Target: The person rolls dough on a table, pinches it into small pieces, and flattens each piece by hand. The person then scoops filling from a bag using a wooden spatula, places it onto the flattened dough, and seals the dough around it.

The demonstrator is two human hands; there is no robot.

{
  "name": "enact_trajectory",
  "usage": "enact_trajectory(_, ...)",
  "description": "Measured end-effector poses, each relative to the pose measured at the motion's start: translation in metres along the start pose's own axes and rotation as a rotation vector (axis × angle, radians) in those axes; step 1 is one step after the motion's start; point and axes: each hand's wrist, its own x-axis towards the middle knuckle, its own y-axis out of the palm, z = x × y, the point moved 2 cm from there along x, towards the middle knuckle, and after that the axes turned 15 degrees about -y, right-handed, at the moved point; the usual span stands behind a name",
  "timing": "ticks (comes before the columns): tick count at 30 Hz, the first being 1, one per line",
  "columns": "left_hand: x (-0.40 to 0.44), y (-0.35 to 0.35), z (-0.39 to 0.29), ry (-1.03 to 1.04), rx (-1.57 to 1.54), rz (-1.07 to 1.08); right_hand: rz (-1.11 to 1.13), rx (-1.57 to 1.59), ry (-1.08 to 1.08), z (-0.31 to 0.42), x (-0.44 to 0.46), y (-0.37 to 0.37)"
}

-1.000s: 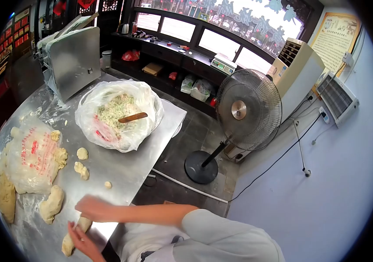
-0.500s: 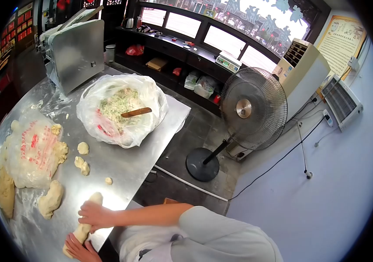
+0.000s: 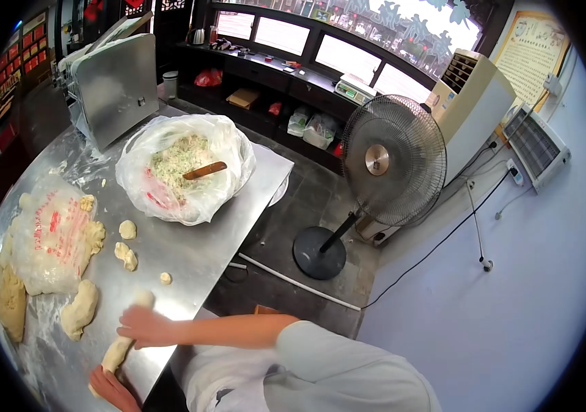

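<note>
Dough shaped into a long, pale cream roll (image 3: 116, 354) lies on the shiny grey metal surface (image 3: 183, 250), near its edge. Its long axis runs aslant through the view, one rounded end pointing to the upper right, the other to the lower left. The bare right hand (image 3: 145, 326) lies across the upper part, fingers blurred; the bare left hand (image 3: 113, 391) covers much of the lower part, fingers close together. Whether either set of fingers closes around the roll, I cannot tell. Nearby lies a thick, curved, cream-coloured dough lump (image 3: 79, 310), its long axis roughly parallel; a small round dough piece (image 3: 165, 278) sits past the roll's upper end.
</note>
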Motion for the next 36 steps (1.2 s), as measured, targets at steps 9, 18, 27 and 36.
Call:
enact_trajectory(9,0.036,-0.017,0.002,-0.355,-0.405,-0.034,-0.003,0.24,0.128,-0.013,0.058,0.063)
enact_trajectory(18,-0.055,-0.065,-0.084,0.069,0.324,0.028,0.112,0.071,-0.11,0.041,0.018,0.02)
enact_trajectory(27,0.03,-0.046,0.017,-0.312,0.118,0.483,0.127,0.062,0.083,-0.002,0.05,0.081)
enact_trajectory(36,-0.029,-0.05,0.02,0.056,0.002,0.04,0.068,0.199,-0.004,0.027,0.024,0.05)
